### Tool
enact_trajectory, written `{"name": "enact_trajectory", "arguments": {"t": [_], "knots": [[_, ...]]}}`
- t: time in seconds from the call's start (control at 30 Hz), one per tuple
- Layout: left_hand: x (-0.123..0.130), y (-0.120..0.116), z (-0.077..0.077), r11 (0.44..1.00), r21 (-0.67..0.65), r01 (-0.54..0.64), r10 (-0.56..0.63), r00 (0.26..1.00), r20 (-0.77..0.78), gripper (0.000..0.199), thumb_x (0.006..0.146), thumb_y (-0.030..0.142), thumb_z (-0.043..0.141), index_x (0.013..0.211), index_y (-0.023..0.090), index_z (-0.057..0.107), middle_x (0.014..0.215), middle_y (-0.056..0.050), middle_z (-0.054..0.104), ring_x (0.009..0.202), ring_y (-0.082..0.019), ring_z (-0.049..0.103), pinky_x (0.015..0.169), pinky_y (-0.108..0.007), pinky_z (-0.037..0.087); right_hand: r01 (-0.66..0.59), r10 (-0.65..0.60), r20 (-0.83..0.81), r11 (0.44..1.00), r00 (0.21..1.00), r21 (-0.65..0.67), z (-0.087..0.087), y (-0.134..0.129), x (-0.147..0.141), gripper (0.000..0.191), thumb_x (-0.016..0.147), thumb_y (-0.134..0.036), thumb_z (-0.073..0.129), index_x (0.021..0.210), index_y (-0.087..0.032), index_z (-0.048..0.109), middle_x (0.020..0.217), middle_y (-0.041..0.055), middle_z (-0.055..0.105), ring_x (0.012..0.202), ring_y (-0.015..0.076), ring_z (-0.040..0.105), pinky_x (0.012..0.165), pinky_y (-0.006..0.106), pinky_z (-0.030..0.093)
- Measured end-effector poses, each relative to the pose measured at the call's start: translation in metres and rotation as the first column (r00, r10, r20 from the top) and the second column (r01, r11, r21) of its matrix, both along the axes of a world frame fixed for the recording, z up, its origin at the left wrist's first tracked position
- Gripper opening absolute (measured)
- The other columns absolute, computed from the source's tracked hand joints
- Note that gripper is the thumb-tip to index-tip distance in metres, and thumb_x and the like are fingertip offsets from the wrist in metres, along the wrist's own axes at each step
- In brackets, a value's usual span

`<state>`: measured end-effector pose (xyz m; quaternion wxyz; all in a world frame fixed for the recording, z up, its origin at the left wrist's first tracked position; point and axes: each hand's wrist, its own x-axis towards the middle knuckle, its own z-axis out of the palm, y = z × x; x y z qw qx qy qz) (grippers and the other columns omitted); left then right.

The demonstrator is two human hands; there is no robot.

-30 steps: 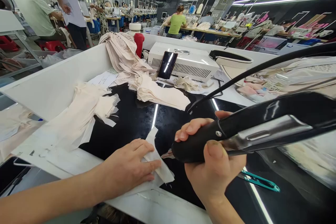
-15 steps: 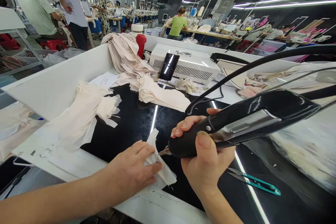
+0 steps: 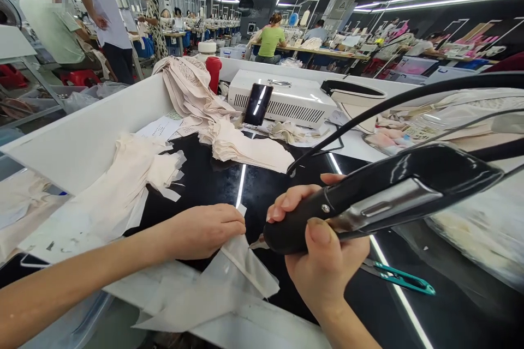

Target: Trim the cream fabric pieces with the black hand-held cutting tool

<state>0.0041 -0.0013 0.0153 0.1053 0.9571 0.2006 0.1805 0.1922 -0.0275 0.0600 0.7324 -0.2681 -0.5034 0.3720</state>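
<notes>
My left hand (image 3: 210, 230) is closed on the upper end of a pale, thin fabric piece (image 3: 250, 264). The piece lies on the black tabletop, and its sheer lower part spreads over the white front edge. In my right hand (image 3: 321, 262) is a black corded hand tool (image 3: 380, 199) with a silver lever, my thumb beside that lever. The tool's narrow metal tip points left, close by the fabric's right edge; whether they touch I cannot tell. Teal thread snips (image 3: 403, 278) lie to the right of my right hand.
Pale fabric pieces (image 3: 131, 180) are heaped at left, and a stack of cut pieces (image 3: 254, 150) lies behind my hands. Farther back stand a phone (image 3: 257, 104), a white vented box (image 3: 282, 95) and a red container (image 3: 213, 73). The tool's black cable (image 3: 360, 117) arches across the right side.
My left hand has shifted up to the fabric's upper end, its fingers drawn together. The sheer part now spreads out below it over the front edge. My right hand and the tool stay nearly in place.
</notes>
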Motion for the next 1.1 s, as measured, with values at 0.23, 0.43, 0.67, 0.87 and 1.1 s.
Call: {"name": "enact_trajectory", "arguments": {"t": [0.23,0.43,0.67,0.87,1.1], "knots": [[-0.012,0.003,-0.002,0.998,-0.054,-0.017,0.019,0.999,0.042,0.024,0.104,0.008,0.044,0.114,0.015,0.065,0.117,-0.011,0.069,0.109,-0.019,0.065,0.098,-0.030,0.056,0.008,-0.008,0.015,1.000,1.000,-0.002,-0.001,-0.003,0.000,0.042,0.086,-0.043,0.080,0.117,-0.028,0.056,0.079,-0.0026,0.065,0.058,0.0171,0.061,0.054,0.033,0.053],[-0.018,-0.001,0.006,1.000,0.001,0.013,-0.013,0.998,-0.069,0.022,0.107,0.026,0.053,0.125,0.021,0.064,0.124,-0.011,0.064,0.108,-0.022,0.065,0.097,-0.034,0.056,-0.001,0.001,0.005,1.000,1.000,0.002,-0.002,-0.005,0.000,0.043,0.086,-0.041,0.081,0.119,-0.028,0.056,0.079,-0.0024,0.066,0.059,0.0181,0.061,0.055,0.034,0.052],[-0.021,-0.004,0.004,0.998,0.060,0.032,-0.026,0.995,-0.094,0.025,0.104,0.028,0.059,0.128,0.022,0.063,0.127,-0.011,0.061,0.114,-0.022,0.063,0.112,-0.042,0.050,-0.004,0.004,0.000,1.000,1.000,-0.009,0.000,-0.004,0.000,0.043,0.085,-0.042,0.082,0.117,-0.029,0.058,0.078,-0.0022,0.066,0.058,0.0181,0.061,0.053,0.034,0.052],[-0.021,-0.004,0.001,0.998,0.042,0.036,-0.032,0.996,-0.088,0.025,0.105,0.028,0.057,0.129,0.022,0.062,0.128,-0.012,0.060,0.113,-0.025,0.063,0.106,-0.042,0.054,0.018,-0.017,-0.033,1.000,0.999,0.014,0.003,0.004,-0.004,0.042,0.084,-0.041,0.082,0.117,-0.028,0.059,0.077,-0.0034,0.065,0.058,0.0175,0.060,0.054,0.033,0.051],[-0.020,-0.005,0.002,0.999,0.018,0.032,-0.031,0.997,-0.078,0.027,0.104,0.027,0.058,0.130,0.022,0.062,0.129,-0.013,0.060,0.116,-0.025,0.061,0.107,-0.042,0.053,-0.002,0.002,-0.001,1.000,1.000,0.011,0.000,0.005,-0.009,0.039,0.088,-0.039,0.080,0.118,-0.028,0.057,0.079,-0.0039,0.065,0.059,0.0164,0.061,0.055,0.032,0.052]]}}
